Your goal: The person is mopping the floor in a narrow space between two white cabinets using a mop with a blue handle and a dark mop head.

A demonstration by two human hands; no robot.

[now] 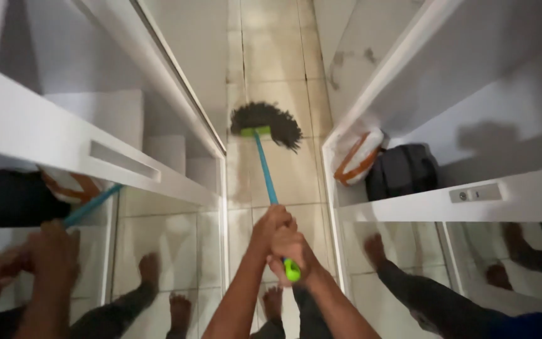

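A mop with a blue handle (265,169), a green head clamp and a dark stringy head (270,120) rests on the tiled floor (283,56) ahead of me. My left hand (270,227) grips the handle higher up. My right hand (291,252) is closed around the green end of the handle, just below the left one. Both forearms reach up from the bottom of the view. My bare feet show on the tiles beneath my hands.
White glossy cupboards flank a narrow aisle. The right cupboard (421,204) holds a dark bag (403,169) and an orange-and-white sack (359,157). The mirrored left panel (158,245) reflects my arms, legs and the mop handle. The tiles look wet and streaked.
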